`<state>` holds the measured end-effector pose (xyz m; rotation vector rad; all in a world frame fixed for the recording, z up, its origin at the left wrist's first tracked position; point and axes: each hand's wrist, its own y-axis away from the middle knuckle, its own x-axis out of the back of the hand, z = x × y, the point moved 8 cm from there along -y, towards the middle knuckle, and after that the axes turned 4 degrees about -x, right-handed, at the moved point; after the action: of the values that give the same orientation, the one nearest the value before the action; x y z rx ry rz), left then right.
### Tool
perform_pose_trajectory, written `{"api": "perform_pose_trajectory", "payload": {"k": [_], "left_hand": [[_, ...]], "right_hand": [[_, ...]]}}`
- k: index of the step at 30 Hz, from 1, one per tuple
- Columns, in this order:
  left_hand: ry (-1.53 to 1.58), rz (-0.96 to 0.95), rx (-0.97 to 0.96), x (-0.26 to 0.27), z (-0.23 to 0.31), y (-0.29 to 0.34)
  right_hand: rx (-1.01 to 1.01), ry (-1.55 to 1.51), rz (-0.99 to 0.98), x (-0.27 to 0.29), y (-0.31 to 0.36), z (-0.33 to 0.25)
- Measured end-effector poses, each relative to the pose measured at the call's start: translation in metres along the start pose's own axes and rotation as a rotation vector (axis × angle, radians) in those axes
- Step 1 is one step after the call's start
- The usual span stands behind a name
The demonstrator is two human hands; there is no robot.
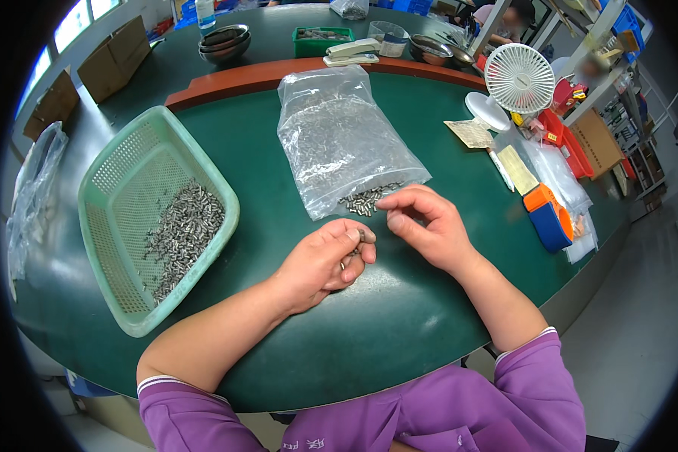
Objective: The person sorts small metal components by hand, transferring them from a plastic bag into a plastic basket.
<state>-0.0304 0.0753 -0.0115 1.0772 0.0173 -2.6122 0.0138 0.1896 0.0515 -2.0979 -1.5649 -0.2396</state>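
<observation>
My left hand (325, 264) is curled closed around small silvery metal pins (361, 235); one shows at the thumb and index fingertips, others between the lower fingers. To its right, my right hand (428, 226) hovers by the mouth of the bag, thumb and bent index finger slightly apart, with nothing visible between them. A clear plastic bag (339, 135) full of similar pins lies flat on the table, and a small heap of loose pins (363, 202) spills at its near end, beside my right fingertips. On the left, a pale green perforated basket (117, 218) holds a large pile of metal pins (188, 230).
A red-brown wooden strip (241, 77) curves behind the bag. At the right stand a white fan (520, 79), a blue-and-orange tape dispenser (550, 218) and red bins (572, 151). Metal bowls (224, 45), a green tray (320, 44) and a stapler (352, 51) sit farther back.
</observation>
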Motion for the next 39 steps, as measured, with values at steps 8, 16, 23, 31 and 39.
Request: {"api": "perform_pose_trajectory", "payload": {"k": [8, 16, 23, 31, 39], "left_hand": [[0.186, 0.099, -0.034, 0.013, 0.005, -0.003], [0.189, 0.094, -0.019, 0.012, 0.005, -0.003], [0.187, 0.089, -0.012, 0.012, 0.004, -0.003], [0.18, 0.093, -0.011, 0.012, 0.005, -0.003], [0.179, 0.1, -0.01, 0.012, 0.005, -0.003]], "right_hand": [[0.0, 0.487, 0.071, 0.005, -0.008, 0.017], [0.083, 0.621, 0.044, -0.002, -0.012, 0.016], [0.121, 0.592, -0.004, 0.001, -0.013, 0.011], [0.186, 0.538, -0.016, -0.006, -0.015, 0.009], [0.129, 0.581, -0.108, -0.004, -0.016, 0.006]]}}
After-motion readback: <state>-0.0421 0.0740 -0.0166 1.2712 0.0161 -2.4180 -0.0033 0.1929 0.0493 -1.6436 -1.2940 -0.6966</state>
